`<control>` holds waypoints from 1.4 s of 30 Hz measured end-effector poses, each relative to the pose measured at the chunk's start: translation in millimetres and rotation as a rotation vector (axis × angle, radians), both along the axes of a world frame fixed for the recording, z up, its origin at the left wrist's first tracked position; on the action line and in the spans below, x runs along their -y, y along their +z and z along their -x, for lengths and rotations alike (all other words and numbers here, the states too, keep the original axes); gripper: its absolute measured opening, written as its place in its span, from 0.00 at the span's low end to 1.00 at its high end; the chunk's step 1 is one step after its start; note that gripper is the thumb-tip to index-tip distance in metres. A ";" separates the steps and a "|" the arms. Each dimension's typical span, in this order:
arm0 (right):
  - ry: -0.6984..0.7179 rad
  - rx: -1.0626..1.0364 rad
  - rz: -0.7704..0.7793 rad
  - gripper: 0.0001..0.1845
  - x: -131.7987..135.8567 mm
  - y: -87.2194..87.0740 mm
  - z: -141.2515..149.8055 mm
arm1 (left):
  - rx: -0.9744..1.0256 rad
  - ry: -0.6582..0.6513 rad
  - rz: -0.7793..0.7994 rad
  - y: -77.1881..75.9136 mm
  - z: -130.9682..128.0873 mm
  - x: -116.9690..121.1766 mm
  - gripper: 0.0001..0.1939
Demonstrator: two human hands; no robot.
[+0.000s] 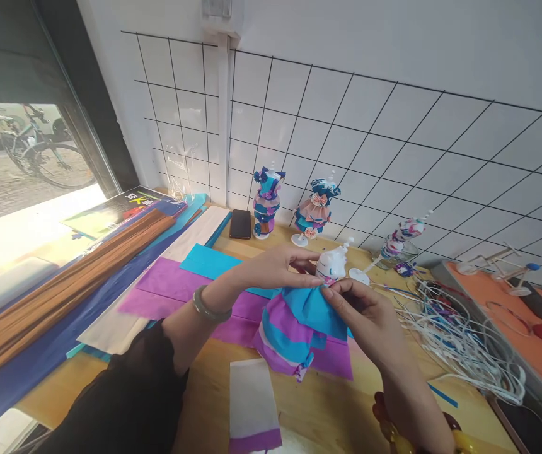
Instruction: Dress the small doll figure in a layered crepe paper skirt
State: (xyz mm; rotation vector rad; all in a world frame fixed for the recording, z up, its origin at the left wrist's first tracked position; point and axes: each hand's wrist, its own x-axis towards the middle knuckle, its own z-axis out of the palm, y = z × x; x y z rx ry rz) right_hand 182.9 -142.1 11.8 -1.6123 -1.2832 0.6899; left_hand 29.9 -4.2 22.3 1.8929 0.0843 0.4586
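Note:
Both hands are at the waist of a small white dress form (332,261) that tilts over the table. Around it hangs a layered crepe paper skirt (287,325) in blue and purple. My left hand (283,268) is closed, its thumb and fingers pressing the blue top layer against the form from the left. On the right side, my right hand (363,309) pinches the upper edge of that same blue layer. Beneath the skirt lies a purple crepe paper sheet (340,359). A pale paper piece with a purple end (252,397) rests nearer to me.
Dressed miniature forms (267,202) stand along the gridded wall, near a dark phone (241,224). Crepe paper strips, including a brown bundle (86,277), cover the left side. Tangled white cables (464,340) and an orange tray (512,309) lie at right.

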 end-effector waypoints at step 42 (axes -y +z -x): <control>0.111 0.113 0.044 0.17 11.5 16.4 -11.4 | 0.067 0.012 0.038 -1.9 -7.1 6.6 0.24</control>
